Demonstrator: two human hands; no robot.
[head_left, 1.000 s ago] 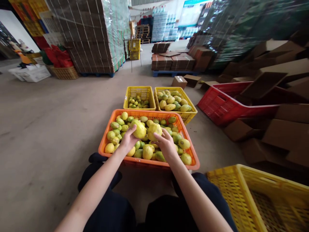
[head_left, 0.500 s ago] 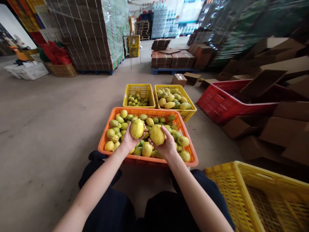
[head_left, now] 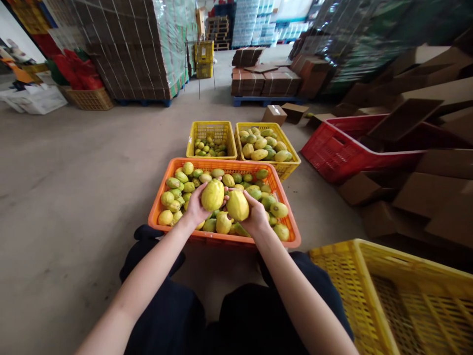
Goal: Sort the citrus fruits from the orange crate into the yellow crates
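My left hand [head_left: 197,208] is closed around a yellow papaya [head_left: 213,195], holding it from the left and below. A second, rounder yellow papaya [head_left: 237,205] sits in my right hand [head_left: 257,216], its thumb along the upper right side. Both fruits are held close together above an orange crate [head_left: 207,233]. In that crate lie many green and yellow papayas, such as a greenish one [head_left: 279,210] near the right wall. The fingers under both held fruits are partly hidden.
Behind the orange crate stand two yellow crates, one with small fruit [head_left: 211,125] and one with larger papayas [head_left: 293,163]. Another yellow crate [head_left: 332,264] is by my right leg. A red crate [head_left: 334,148] and cardboard boxes [head_left: 432,197] lie to the right.
The two held papayas have come closer together and tilted in my hands. The whole view has shifted slightly, so the crates appear a little higher.
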